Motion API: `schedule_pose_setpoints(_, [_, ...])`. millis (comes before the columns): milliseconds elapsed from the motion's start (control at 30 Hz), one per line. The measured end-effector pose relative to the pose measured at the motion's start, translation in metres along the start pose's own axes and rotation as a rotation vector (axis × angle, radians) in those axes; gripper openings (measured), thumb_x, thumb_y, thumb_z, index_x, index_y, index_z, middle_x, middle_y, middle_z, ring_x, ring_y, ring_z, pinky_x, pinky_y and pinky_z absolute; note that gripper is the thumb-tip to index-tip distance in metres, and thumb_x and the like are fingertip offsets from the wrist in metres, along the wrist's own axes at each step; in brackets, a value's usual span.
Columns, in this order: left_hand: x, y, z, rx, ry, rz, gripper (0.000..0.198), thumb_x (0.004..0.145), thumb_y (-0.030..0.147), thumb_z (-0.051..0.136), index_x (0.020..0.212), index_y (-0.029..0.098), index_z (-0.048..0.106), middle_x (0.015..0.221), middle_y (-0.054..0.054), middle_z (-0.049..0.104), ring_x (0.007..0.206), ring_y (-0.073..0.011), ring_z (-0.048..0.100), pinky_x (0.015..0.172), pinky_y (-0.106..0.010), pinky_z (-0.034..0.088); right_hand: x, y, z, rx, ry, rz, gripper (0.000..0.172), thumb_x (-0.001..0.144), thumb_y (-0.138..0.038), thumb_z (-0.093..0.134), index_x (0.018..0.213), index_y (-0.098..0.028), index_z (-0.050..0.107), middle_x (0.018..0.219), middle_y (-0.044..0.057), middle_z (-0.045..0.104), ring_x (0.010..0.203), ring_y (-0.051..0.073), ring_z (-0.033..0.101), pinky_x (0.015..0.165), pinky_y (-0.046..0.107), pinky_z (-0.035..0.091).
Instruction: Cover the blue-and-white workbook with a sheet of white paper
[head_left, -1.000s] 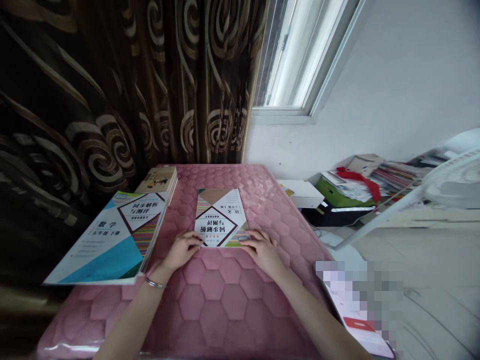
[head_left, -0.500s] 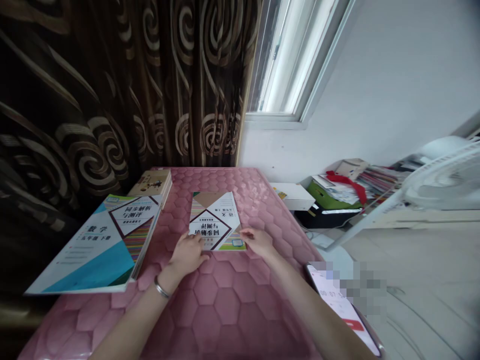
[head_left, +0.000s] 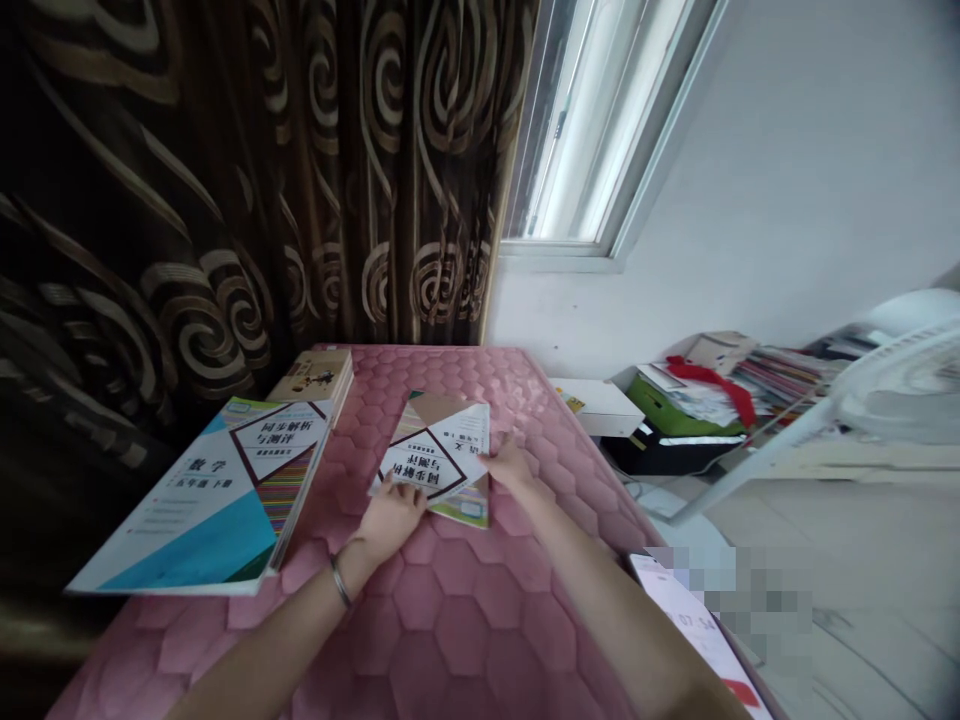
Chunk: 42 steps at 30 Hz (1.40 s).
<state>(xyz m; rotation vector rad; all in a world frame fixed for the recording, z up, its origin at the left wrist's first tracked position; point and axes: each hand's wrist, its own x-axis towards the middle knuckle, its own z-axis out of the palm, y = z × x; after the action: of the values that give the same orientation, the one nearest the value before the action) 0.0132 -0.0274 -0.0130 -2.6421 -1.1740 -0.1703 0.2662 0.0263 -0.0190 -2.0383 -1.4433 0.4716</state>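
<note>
A workbook (head_left: pixel 442 430) with a white cover, dark diamond frame and Chinese print lies at an angle mid-table. My left hand (head_left: pixel 391 515) grips its lower left edge, fingers curled onto the cover. At the right edge, my right hand (head_left: pixel 510 468) holds the book with the thumb against its side; part of the fingers is hard to make out. To the left sits a stack of larger workbooks (head_left: pixel 202 495), the top one white and blue. Behind that stack are tan-covered books (head_left: pixel 315 375), partly hidden by it.
A pink hexagon-patterned table cover (head_left: pixel 465 620) lies beneath everything. The phone (head_left: pixel 697 630) rests at the right edge. Dark curtains (head_left: pixel 375 170) hang behind; a white fan (head_left: pixel 862 400), a white box (head_left: pixel 600 405) and piled papers (head_left: pixel 697 385) stand to the right.
The workbook has turned clockwise from nearly straight to slanted. My right hand has moved up along its right edge, and the left hand has shifted with it. The view has swung slightly left.
</note>
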Motion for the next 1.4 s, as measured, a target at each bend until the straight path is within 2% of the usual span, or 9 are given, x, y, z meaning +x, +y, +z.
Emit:
schedule_pose_setpoints(133, [0.000, -0.039, 0.015, -0.039, 0.127, -0.233, 0.035, 0.084, 0.004, 0.042, 0.102, 0.020, 0.067, 0.118, -0.013, 0.065, 0.109, -0.0290, 0.060, 0.105, -0.057, 0.032, -0.057, 0.002, 0.011, 0.116, -0.059, -0.092, 0.060, 0.070, -0.023, 0.068, 0.128, -0.018, 0.053, 0.093, 0.006, 0.073, 0.086, 0.022, 0.069, 0.072, 0.030, 0.051])
schedule_pose_setpoints(267, [0.014, -0.086, 0.034, -0.293, 0.187, -0.364, 0.038, 0.080, 0.002, 0.045, 0.099, 0.022, 0.071, 0.124, -0.007, 0.063, 0.111, -0.0239, 0.058, 0.099, -0.042, 0.045, -0.098, -0.005, 0.008, 0.112, -0.307, -0.278, 0.025, 0.086, -0.033, 0.052, 0.099, -0.023, 0.070, 0.066, 0.000, 0.070, 0.064, 0.018, 0.065, 0.063, 0.026, 0.048])
schedule_pose_setpoints(400, [0.030, -0.112, 0.045, -0.371, 0.223, -0.462, 0.036, 0.077, 0.003, 0.047, 0.094, 0.021, 0.074, 0.116, -0.007, 0.064, 0.102, -0.0188, 0.061, 0.094, -0.034, 0.047, -0.077, 0.007, -0.020, -0.183, 0.064, -0.347, 0.023, 0.087, -0.029, 0.051, 0.087, -0.024, 0.074, 0.093, 0.007, 0.072, 0.096, 0.023, 0.062, 0.083, 0.033, 0.045])
schedule_pose_setpoints(500, [0.039, -0.117, 0.042, -0.367, 0.108, -0.494, 0.037, 0.078, 0.006, 0.048, 0.102, 0.022, 0.073, 0.103, -0.007, 0.066, 0.091, -0.0164, 0.062, 0.087, -0.029, 0.048, -0.050, 0.029, -0.031, -0.257, 0.134, -0.280, 0.025, 0.083, -0.026, 0.054, 0.099, -0.022, 0.073, 0.100, 0.010, 0.071, 0.105, 0.026, 0.058, 0.090, 0.038, 0.043])
schedule_pose_setpoints(667, [0.050, -0.114, 0.029, -0.344, -0.036, -0.517, 0.041, 0.083, 0.010, 0.043, 0.110, 0.023, 0.071, 0.101, -0.011, 0.068, 0.084, -0.0194, 0.063, 0.080, -0.030, 0.047, -0.040, 0.057, -0.021, -0.074, 0.033, -0.219, 0.032, 0.081, -0.019, 0.050, 0.105, -0.021, 0.071, 0.098, 0.007, 0.071, 0.091, 0.020, 0.065, 0.083, 0.031, 0.048])
schedule_pose_setpoints(933, [0.057, -0.108, -0.002, -0.130, -0.245, -0.447, 0.043, 0.090, 0.019, 0.036, 0.115, 0.036, 0.067, 0.111, -0.009, 0.061, 0.102, -0.0237, 0.056, 0.095, -0.044, 0.034, -0.055, 0.066, -0.011, -0.132, 0.150, -0.280, 0.036, 0.087, -0.017, 0.042, 0.104, -0.021, 0.073, 0.092, 0.009, 0.063, 0.081, 0.018, 0.060, 0.081, 0.030, 0.049])
schedule_pose_setpoints(1133, [0.048, -0.048, -0.009, 0.039, -0.008, -0.532, 0.040, 0.088, 0.010, 0.034, 0.107, 0.016, 0.069, 0.121, -0.017, 0.055, 0.110, -0.0297, 0.049, 0.097, -0.052, 0.032, -0.053, 0.069, -0.008, -0.155, 0.145, -0.311, 0.035, 0.088, -0.016, 0.042, 0.103, -0.022, 0.073, 0.091, 0.008, 0.061, 0.080, 0.018, 0.058, 0.080, 0.030, 0.048])
schedule_pose_setpoints(1300, [0.015, -0.009, 0.004, -0.310, 0.043, -0.137, 0.035, 0.086, 0.006, 0.043, 0.100, 0.023, 0.070, 0.108, -0.007, 0.063, 0.100, -0.0191, 0.057, 0.090, -0.034, 0.045, -0.053, 0.071, -0.007, -0.155, 0.169, -0.335, 0.036, 0.089, -0.017, 0.041, 0.103, -0.021, 0.073, 0.094, 0.010, 0.060, 0.083, 0.020, 0.057, 0.081, 0.033, 0.047])
schedule_pose_setpoints(1400, [-0.006, -0.013, 0.014, -0.508, 0.118, -0.116, 0.028, 0.088, 0.011, 0.048, 0.100, 0.023, 0.070, 0.110, -0.004, 0.067, 0.102, -0.0155, 0.060, 0.094, -0.030, 0.046, -0.054, 0.070, -0.012, -0.180, 0.166, -0.342, 0.035, 0.089, -0.018, 0.042, 0.102, -0.022, 0.074, 0.094, 0.010, 0.061, 0.087, 0.022, 0.055, 0.083, 0.034, 0.046])
